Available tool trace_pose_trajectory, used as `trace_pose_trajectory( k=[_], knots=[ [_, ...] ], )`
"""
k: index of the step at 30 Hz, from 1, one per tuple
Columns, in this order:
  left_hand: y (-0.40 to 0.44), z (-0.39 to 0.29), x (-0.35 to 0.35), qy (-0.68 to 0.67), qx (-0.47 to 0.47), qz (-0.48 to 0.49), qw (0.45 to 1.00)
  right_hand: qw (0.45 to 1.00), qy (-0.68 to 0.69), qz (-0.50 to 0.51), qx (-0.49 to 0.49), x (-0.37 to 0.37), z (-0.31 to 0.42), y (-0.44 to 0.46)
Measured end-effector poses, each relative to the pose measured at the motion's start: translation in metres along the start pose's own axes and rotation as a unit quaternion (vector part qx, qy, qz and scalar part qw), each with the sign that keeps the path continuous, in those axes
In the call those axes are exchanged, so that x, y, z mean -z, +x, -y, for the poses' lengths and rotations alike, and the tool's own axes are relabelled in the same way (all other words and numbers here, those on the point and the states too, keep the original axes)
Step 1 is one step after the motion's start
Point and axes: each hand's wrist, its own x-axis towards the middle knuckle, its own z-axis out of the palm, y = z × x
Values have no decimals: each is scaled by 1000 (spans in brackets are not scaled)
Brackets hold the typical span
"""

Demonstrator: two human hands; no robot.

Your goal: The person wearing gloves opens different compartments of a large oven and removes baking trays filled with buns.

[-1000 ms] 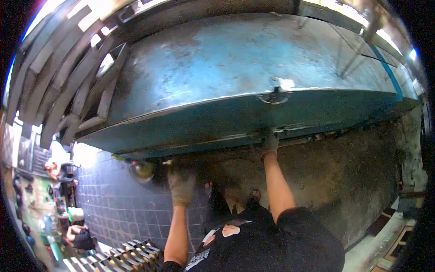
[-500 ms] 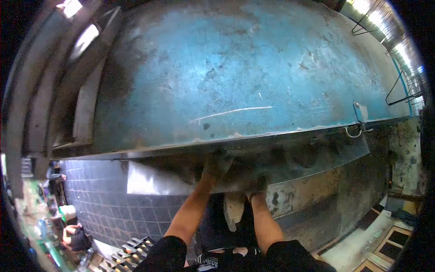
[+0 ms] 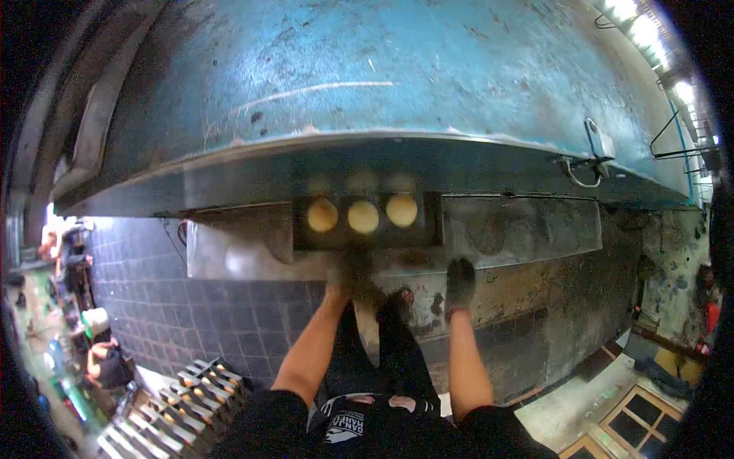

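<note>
A dark tray [image 3: 429,222] with three round yellowish pieces [image 3: 363,217] lies on a lowered metal flap [image 3: 527,229] at the front of a large blue metal box [image 3: 428,84]. My left hand [image 3: 358,277], dark and blurred as if gloved, is at the tray's near edge; its fingers cannot be made out. To the right, my right hand [image 3: 460,283], in a dark glove, is over the flap's front edge, apart from the tray. Motion blur hides its fingers.
A rack [image 3: 176,417] with several rounded pieces stands at the lower left. Another person [image 3: 108,363] sits at the far left. A latch [image 3: 598,145] hangs on the box at the right. Wooden frames [image 3: 642,417] lie at the lower right.
The tray with the three round pieces has come into view on the flap. My right hand has moved slightly right. Earlier, the flap was raised, then it came down.
</note>
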Motion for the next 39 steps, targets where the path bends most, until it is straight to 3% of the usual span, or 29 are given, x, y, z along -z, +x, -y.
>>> trace_pose_trajectory(
  k=[1,2,3,5,6,8,10,12,14,17,19,20,21,22,23,25,27,28,32,39],
  knots=[
    [-27,-41,21,-81,50,39,995,999,5,-28,15,-8,-19,15],
    [-55,-79,41,-156,106,69,980,1000,15,5,22,6,-20,37],
    [-78,-115,59,121,85,137,980,999,24,38,29,19,-18,59],
    [-124,-132,51,68,196,141,968,993,44,102,42,39,-6,92],
    [-140,-144,58,72,200,138,967,992,47,104,47,43,2,99],
    [-162,-176,79,29,237,133,962,959,69,272,-39,47,19,109],
    [-170,-178,94,53,265,137,953,961,113,249,-44,13,4,90],
    [-175,-156,106,95,286,131,944,949,225,209,-73,-30,-17,51],
    [-168,-122,124,87,254,95,959,865,437,185,-160,-81,-42,1],
    [-133,-62,159,26,209,50,976,845,434,264,-165,-99,-42,-58],
    [-97,43,141,203,70,16,976,923,231,303,-42,-101,-26,-96],
    [-67,36,148,-82,178,-41,980,938,156,308,8,-104,-17,-113],
    [-40,39,149,-227,224,-61,946,944,119,306,39,-108,-5,-128],
    [-14,44,151,-363,266,-94,888,938,125,320,44,-104,10,-140],
    [10,72,141,-534,282,-69,794,929,165,330,32,-98,31,-143],
    [38,105,137,-686,283,-39,669,913,230,336,19,-87,63,-141],
    [62,115,148,-734,299,-46,608,900,279,333,23,-81,88,-121],
    [72,121,155,-734,304,-67,604,895,298,329,31,-79,99,-105],
    [113,150,209,-688,312,-190,628,882,371,284,66,-80,137,-18],
    [186,215,299,-641,321,-256,648,915,360,175,-59,-60,210,176]
  ],
)
